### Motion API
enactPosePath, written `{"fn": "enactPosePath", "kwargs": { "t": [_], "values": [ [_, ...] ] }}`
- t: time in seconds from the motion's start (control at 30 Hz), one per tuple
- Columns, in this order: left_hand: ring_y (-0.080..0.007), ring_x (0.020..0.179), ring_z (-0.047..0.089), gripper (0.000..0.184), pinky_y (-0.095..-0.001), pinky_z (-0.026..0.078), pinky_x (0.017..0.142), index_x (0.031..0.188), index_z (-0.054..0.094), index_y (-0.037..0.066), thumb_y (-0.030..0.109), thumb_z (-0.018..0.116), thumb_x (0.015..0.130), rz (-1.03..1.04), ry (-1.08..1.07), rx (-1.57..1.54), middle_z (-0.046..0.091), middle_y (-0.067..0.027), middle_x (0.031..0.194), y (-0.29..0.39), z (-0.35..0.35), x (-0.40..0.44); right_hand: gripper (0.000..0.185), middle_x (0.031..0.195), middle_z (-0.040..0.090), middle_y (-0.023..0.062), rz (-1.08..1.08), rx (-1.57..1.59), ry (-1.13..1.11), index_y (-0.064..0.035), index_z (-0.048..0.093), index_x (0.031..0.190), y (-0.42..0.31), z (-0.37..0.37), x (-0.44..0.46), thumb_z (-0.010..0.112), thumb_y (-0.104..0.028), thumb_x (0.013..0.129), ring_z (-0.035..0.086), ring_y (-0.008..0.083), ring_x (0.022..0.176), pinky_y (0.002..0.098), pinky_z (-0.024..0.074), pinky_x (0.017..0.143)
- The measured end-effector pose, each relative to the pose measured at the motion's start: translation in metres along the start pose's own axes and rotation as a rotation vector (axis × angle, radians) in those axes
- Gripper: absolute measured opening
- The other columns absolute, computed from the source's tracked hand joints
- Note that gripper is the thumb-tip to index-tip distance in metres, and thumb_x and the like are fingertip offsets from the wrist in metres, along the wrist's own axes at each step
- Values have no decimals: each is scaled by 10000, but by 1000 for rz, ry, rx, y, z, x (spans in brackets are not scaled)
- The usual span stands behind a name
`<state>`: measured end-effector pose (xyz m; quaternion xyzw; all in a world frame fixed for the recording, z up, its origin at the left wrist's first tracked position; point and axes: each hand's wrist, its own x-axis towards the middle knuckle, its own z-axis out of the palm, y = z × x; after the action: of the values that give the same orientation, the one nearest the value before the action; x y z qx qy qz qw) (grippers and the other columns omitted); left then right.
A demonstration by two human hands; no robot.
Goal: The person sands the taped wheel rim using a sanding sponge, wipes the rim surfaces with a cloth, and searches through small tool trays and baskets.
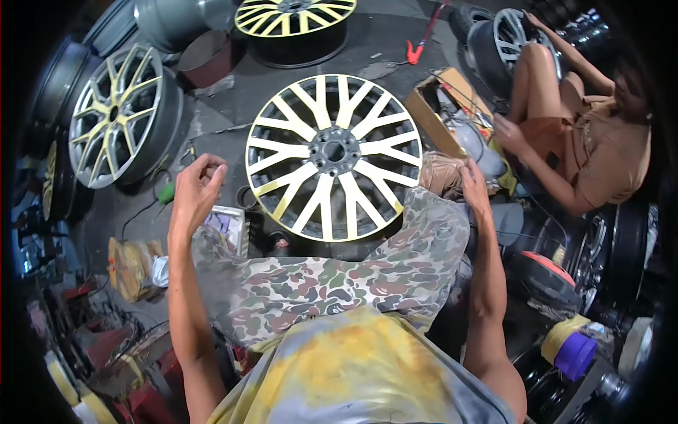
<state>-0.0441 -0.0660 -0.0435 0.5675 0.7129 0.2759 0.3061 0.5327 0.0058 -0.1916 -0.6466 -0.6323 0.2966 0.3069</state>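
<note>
A wheel rim (334,185) lies face up in front of my knees, its spokes and lip pale yellow and its hub grey. Left of that rim, my left hand (201,187) is raised with loosely bent fingers and nothing visible in it. On the other side, my right hand (476,189) has its fingers closed at the edge of a brown wrinkled bag (441,175) beside my knee. The fingertips are partly hidden by the hand itself. Camouflage trousers (311,283) cover my legs just below the rim.
Another rim (116,116) leans at the left, and a yellow-faced one (295,20) lies at the back. A cardboard box (431,116) of tools stands near a seated co-worker (593,155), who has a hand by a silver rim (514,39). A red-ended tool (414,53) lies behind.
</note>
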Motion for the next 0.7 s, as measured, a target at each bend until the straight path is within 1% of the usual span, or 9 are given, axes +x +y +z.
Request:
{"fn": "enactPosePath", "kwargs": {
  "t": [0.07, 0.13, 0.23, 0.33, 0.4, 0.47, 0.57, 0.63, 0.7],
  "values": [
    [-55, 719, 585, 163, -219, 471, 585, 1017, 666, 8, 158, 623, 969, 47, -92, -135, 621, 10, 782, 10, 20, 11, 267, 832, 513, 55, 8, 121, 6, -14, 538, 977, -43, -27, -3, 499, -275, 1019, 457, 140, 813, 293, 420, 763],
    [-51, 733, 592, 167, -214, 470, 601, 1015, 662, -1, 156, 630, 968, 151, -176, -175, 628, 2, 791, 42, 36, 16, 194, 884, 545, -15, -4, 297, -1, -59, 571, 1015, -93, -46, -4, 512, -244, 1018, 473, 82, 827, 251, 414, 770],
    [-75, 723, 588, 211, -241, 484, 652, 1040, 666, -6, 188, 660, 956, 330, -268, -324, 647, -4, 800, 69, 65, 27, 153, 936, 590, -24, 127, 615, -81, -75, 570, 1060, -178, -60, -11, 526, -215, 1016, 535, 45, 888, 214, 436, 811],
    [-112, 835, 624, 314, -281, 513, 773, 1089, 671, 8, 262, 732, 913, 384, -410, -368, 685, -48, 908, 105, 87, 20, 147, 924, 575, -20, -99, 630, -167, -72, 576, 1063, -240, -44, -15, 518, -202, 1025, 520, 36, 861, 208, 433, 789],
    [-144, 896, 641, 384, -314, 512, 793, 1121, 665, 14, 298, 766, 883, 598, -278, -384, 687, -91, 971, 124, 106, 8, 147, 919, 570, -21, -116, 621, -211, -64, 576, 1070, -284, -23, -27, 527, -194, 1023, 510, 35, 854, 208, 428, 780],
    [-180, 840, 635, 382, -345, 500, 741, 1100, 675, 6, 291, 774, 866, 728, -151, -369, 680, -114, 964, 118, 134, 5, 148, 913, 565, -21, -126, 608, -251, -56, 577, 1078, -302, -9, -35, 536, -186, 1022, 500, 35, 846, 208, 422, 771],
    [-197, 845, 644, 286, -324, 496, 747, 1109, 687, -9, 175, 685, 891, 609, -257, -315, 677, -128, 939, 102, 117, 15, 156, 872, 527, -31, -256, 163, -150, -14, 570, 1076, -301, 3, -40, 561, -158, 1015, 449, 40, 807, 204, 395, 731],
    [-179, 866, 649, 285, -305, 502, 770, 1158, 683, -7, 93, 574, 915, 567, -282, -445, 695, -136, 953, 84, 104, 21, 153, 858, 515, -34, -205, 158, -169, -17, 575, 1065, -278, 6, -42, 570, -160, 1010, 443, 39, 797, 204, 392, 719],
    [-116, 849, 596, 292, -285, 481, 763, 1154, 673, -23, 139, 529, 958, 413, -346, -468, 686, -69, 922, 71, 88, 24, 189, 813, 492, -22, -98, 177, -203, -7, 589, 1072, -259, 8, -46, 622, -162, 970, 452, 75, 766, 233, 406, 711]
  ]
}}
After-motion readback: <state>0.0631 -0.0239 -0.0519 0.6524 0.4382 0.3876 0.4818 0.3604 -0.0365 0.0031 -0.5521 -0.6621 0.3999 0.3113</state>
